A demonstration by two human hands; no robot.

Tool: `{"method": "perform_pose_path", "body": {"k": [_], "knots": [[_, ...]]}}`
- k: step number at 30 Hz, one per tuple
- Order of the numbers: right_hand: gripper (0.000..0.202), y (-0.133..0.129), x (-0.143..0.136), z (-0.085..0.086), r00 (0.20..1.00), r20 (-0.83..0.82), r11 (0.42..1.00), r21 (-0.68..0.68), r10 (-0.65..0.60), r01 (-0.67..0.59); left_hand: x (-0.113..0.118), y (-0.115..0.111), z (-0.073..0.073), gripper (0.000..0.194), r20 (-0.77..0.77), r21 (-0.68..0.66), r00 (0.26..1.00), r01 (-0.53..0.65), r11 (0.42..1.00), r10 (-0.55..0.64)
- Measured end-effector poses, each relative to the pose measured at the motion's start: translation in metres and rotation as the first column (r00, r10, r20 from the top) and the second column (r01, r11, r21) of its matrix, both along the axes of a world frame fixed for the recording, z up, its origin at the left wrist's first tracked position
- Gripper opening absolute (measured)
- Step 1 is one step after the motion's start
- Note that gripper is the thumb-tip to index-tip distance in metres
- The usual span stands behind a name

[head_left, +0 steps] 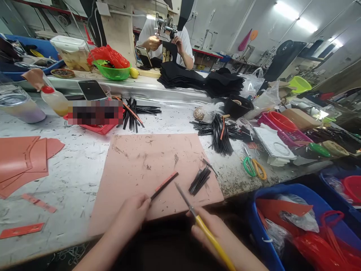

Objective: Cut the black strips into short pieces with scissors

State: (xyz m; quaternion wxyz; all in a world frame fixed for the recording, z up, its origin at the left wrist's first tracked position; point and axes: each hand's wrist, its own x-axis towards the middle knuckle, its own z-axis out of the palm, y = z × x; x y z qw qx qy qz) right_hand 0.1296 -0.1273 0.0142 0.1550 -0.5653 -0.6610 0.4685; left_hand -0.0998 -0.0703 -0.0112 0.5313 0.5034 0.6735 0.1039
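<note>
My left hand (135, 210) is closed on the near end of a narrow black and orange-red strip (166, 184), which slants up to the right over a pink mat (129, 162). In my right hand (211, 229) lies a yellow-handled tool (210, 237) with a long pointed metal blade; whether it is a pair of scissors I cannot tell. Its tip points up and left, just short of the strip and apart from it. A small bundle of short black strips (199, 180) rests on the mat's right side, beyond the blade.
Bundles of black strips (221, 135) lie behind the mat, with green-and-orange-handled scissors (254, 167) to the right. Orange-red leather pieces (22, 162) cover the left. A blue bin (256, 210) stands at the right edge. Across the table, a person (184, 45) works at a sewing machine (166, 28).
</note>
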Motion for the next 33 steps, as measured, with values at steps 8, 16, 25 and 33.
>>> {"method": "perform_pose_path", "body": {"k": [8,16,25,33], "knots": [[0.024,0.002,-0.014,0.002,0.971,0.089,0.973,-0.089,0.221,-0.213,0.000,0.000,-0.004,0.021,0.019,0.007,1.000,-0.006,1.000,0.006],[0.028,0.003,-0.021,-0.006,0.975,0.057,0.974,-0.093,0.214,-0.208,0.002,0.000,-0.001,0.022,0.022,-0.014,1.000,-0.008,1.000,0.008],[0.030,0.005,-0.030,-0.012,0.986,0.021,0.982,-0.094,0.167,-0.165,0.002,-0.002,0.001,0.023,0.029,-0.031,1.000,-0.009,0.999,0.010],[0.029,0.010,-0.036,-0.008,0.985,0.032,0.979,-0.114,0.171,-0.167,0.006,0.001,0.006,0.024,0.010,-0.045,1.000,-0.021,0.999,0.021]]}}
